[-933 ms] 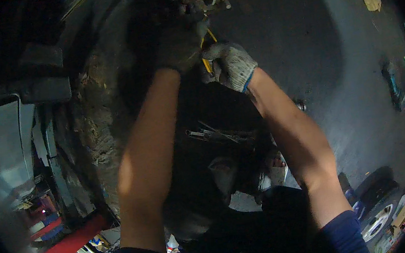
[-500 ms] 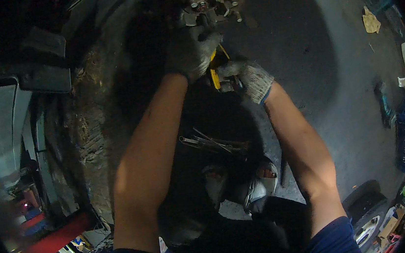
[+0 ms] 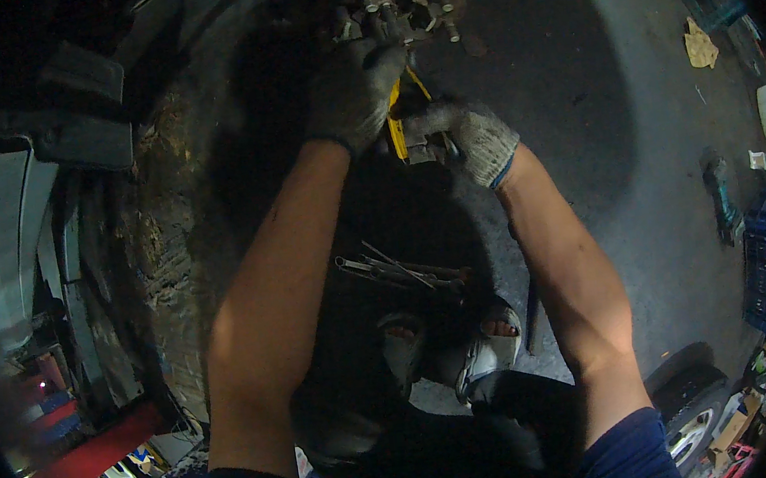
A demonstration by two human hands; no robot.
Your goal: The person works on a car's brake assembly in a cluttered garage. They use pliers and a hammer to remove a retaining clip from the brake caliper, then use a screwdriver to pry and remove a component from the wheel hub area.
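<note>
Working at rusty round steel wheel hub (image 3: 395, 0) with studs: dark-gloved left hand (image 3: 356, 92) clasped just below hub, grey-gloved right hand (image 3: 470, 136) gripping yellow-handled tool (image 3: 397, 125) beneath. Next, probably steady leverage.

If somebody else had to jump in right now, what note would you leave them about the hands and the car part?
Left hand: gloved, up on the wheel hub, fingers closed over its lower edge by the studs.
Right hand: gloved, just below the hub, gripping a yellow-handled tool that points up toward it.
Hub: bare, no wheel on it, studs showing.
Spare metal tools lie on the floor by the person's sandalled feet.
Done: wheel is off. Left: the work at the hub is not finished; both hands are on it.
</note>
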